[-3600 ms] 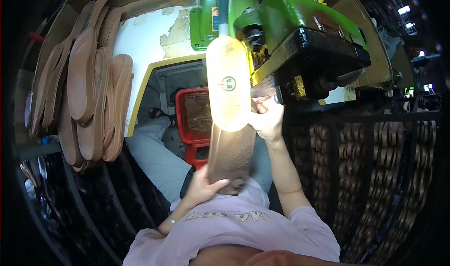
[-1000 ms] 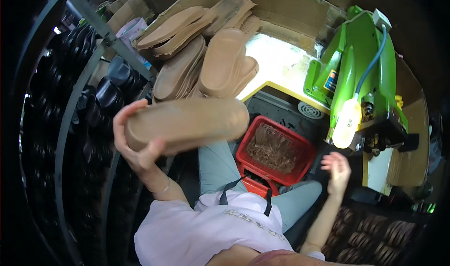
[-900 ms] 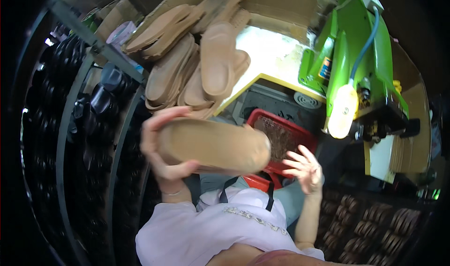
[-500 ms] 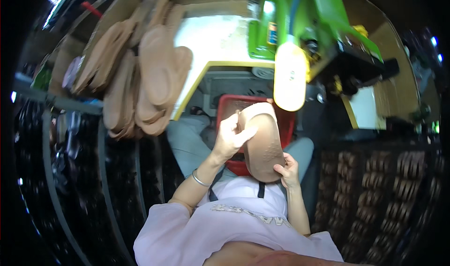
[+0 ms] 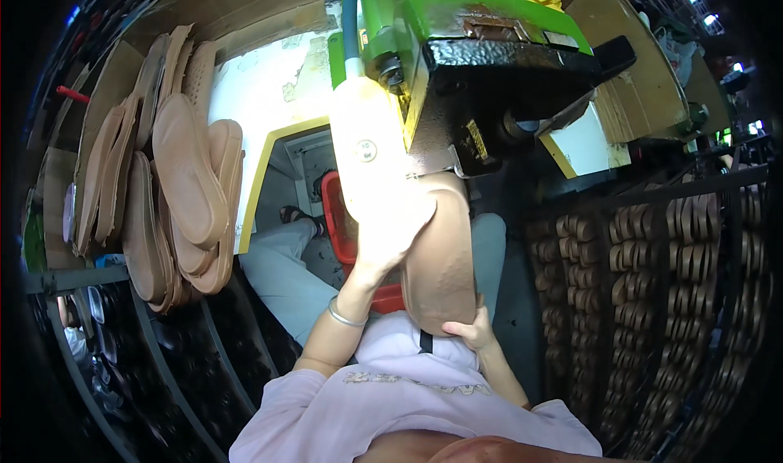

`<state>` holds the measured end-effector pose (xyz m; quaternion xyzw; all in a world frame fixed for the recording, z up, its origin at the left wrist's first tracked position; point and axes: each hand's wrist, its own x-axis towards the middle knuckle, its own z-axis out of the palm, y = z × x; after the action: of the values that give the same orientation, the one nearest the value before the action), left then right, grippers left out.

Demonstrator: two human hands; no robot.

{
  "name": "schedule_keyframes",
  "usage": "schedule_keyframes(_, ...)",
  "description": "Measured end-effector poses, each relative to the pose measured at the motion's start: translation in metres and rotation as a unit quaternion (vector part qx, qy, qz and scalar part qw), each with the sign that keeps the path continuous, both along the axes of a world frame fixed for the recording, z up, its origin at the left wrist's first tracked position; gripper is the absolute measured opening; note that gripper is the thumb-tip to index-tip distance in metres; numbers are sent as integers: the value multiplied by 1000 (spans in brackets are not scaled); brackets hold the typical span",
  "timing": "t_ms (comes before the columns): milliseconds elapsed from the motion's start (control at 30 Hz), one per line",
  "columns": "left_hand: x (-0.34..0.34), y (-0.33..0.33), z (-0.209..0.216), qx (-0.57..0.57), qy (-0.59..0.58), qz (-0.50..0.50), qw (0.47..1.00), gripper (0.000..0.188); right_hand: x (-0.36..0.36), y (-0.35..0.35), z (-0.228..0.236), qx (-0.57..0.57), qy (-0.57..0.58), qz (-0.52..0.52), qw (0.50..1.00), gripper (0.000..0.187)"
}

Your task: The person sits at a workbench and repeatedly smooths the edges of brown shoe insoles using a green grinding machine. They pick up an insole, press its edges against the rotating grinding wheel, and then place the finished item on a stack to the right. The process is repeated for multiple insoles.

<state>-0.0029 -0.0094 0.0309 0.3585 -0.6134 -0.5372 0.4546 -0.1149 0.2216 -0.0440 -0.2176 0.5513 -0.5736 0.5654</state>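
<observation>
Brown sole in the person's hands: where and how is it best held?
Probably by its rims: the brown sole is long and broad-faced, its far end close to the machine. So the left hand suits the left rim, from the left; the right hand the near end, from the right, thumbs on the face.

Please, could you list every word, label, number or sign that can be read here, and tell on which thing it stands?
None reads clearly.
Lamp: small round mark, too small to read.
Pale shirt: chest lettering, folded and unclear.
Green machine: no text I can make out.
Brown sole: no writing visible.
</observation>
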Motion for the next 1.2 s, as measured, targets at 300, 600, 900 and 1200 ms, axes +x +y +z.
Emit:
schedule_keyframes(300,14,8,-14,88,87,0,992,11,-61,13,21,-85,23,-214,973,66)
schedule_keyframes(600,16,3,0,-23,-14,-70,997,27,-147,-86,72,-197,146,-246,938,39)
schedule_keyframes(900,33,9,13,47,82,4,996,28,-154,-171,99,-180,26,-179,967,26)
schedule_keyframes(1200,85,12,16,152,100,31,983,31,-125,-178,79,-186,-46,-131,973,44)
